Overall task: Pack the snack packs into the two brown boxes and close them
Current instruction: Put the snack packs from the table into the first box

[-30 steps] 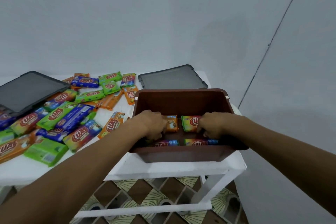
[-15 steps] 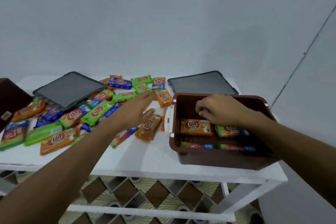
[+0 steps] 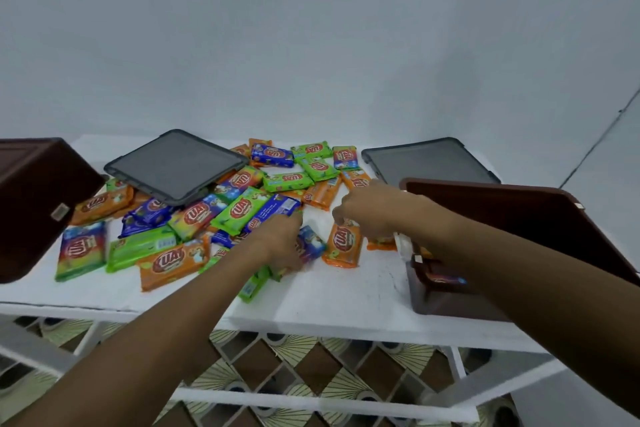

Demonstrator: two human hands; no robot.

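Far to the left of the left hand (image 3: 280, 246), a brown box (image 3: 31, 204) stands on the white table (image 3: 329, 298). The small pale label (image 3: 59, 211) on its side is too blurred to read. Beyond that hand and to its left, a grey lid (image 3: 176, 166) rests on the heap of snack packs (image 3: 194, 215), which are green, orange, blue and rainbow-coloured. Each wrapper carries a red oval logo in which the letters "UA" can be read, while the smaller print is illegible. The left hand lies palm down at the near edge of the heap. Its fingers curl round a blue pack (image 3: 311, 246), which sticks out on its right side. An orange pack (image 3: 343, 246) lies flat between the two hands, just below the right hand (image 3: 367, 215). That hand's fingers bend downward toward the pack's top edge, but motion blur hides whether they pinch it or only hover. To the right of the right hand, partly behind the forearm, sits the second brown box (image 3: 446, 302). It is open, and the packed snacks (image 3: 446, 279) inside it are visible. The second grey lid (image 3: 429, 163) lies flat beyond this box.
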